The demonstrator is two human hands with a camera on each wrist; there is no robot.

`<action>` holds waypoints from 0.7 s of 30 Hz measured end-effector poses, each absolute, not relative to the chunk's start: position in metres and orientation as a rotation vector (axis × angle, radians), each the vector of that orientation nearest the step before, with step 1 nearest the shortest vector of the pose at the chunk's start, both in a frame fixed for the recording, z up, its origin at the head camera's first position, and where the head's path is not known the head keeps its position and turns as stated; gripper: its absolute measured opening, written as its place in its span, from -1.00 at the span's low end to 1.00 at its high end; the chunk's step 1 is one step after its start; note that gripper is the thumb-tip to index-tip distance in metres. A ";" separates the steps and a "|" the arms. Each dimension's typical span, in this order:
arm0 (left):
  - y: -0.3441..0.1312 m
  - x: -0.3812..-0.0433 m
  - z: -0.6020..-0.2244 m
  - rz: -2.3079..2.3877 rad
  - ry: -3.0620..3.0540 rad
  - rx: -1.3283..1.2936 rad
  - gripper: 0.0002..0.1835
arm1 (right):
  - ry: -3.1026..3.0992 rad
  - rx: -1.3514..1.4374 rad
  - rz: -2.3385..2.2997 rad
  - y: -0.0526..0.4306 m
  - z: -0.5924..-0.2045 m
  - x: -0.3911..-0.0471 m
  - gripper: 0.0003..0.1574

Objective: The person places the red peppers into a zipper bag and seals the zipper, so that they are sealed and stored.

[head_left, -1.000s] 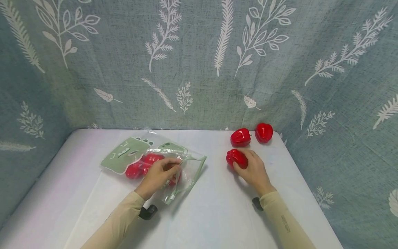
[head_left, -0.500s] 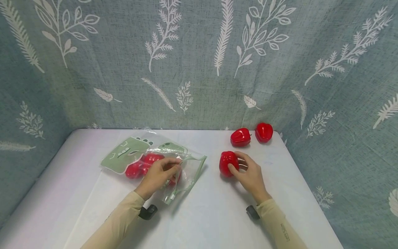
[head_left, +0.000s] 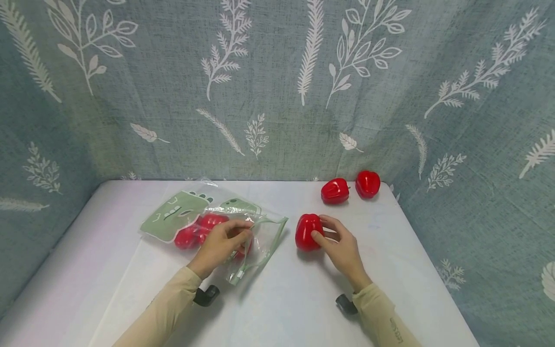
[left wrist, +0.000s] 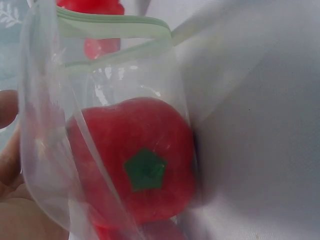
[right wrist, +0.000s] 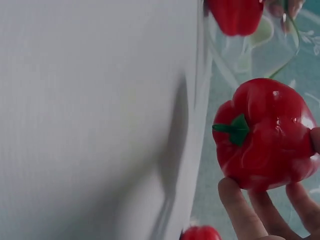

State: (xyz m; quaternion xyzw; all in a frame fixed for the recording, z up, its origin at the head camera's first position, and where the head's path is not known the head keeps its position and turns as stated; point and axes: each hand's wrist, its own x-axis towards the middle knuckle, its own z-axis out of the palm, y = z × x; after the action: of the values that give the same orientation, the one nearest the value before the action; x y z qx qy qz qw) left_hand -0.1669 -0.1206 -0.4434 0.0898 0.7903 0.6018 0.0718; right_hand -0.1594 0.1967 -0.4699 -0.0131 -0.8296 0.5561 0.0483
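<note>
A red bell pepper (head_left: 307,232) with a green stem is gripped between the thumb and fingers of my right hand (head_left: 342,250), just right of a clear zip bag (head_left: 270,236). In the right wrist view the same bell pepper (right wrist: 267,132) shows whole, its stem facing the camera. My left hand (head_left: 220,248) pinches the upper layer of the bag near its mouth, which gapes to the right. Several red peppers (head_left: 212,220) lie inside the bag. Through the film in the left wrist view, one pepper (left wrist: 150,165) shows a green star-shaped stem base.
Two more red bell peppers, one (head_left: 335,191) left of the other (head_left: 367,184), lie at the back right of the white table (head_left: 277,308). A leaf-patterned curtain (head_left: 277,106) hangs behind the table and along both sides.
My right hand has carried the bell pepper leftward toward the bag, turning it more upright on the way. The left hand and the bag have stayed in place.
</note>
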 end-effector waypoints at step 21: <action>-0.120 -0.169 -0.443 1.793 2.378 0.241 -0.63 | -2.465 -0.145 2.068 0.162 -0.478 -0.148 -0.23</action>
State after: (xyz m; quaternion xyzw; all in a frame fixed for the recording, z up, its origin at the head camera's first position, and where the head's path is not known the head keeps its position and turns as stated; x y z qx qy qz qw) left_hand -0.1688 -0.1200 -0.4435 0.0803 0.7935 0.5984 0.0765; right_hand -0.1479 0.1624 -0.4775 -0.0450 -0.7647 0.6416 -0.0398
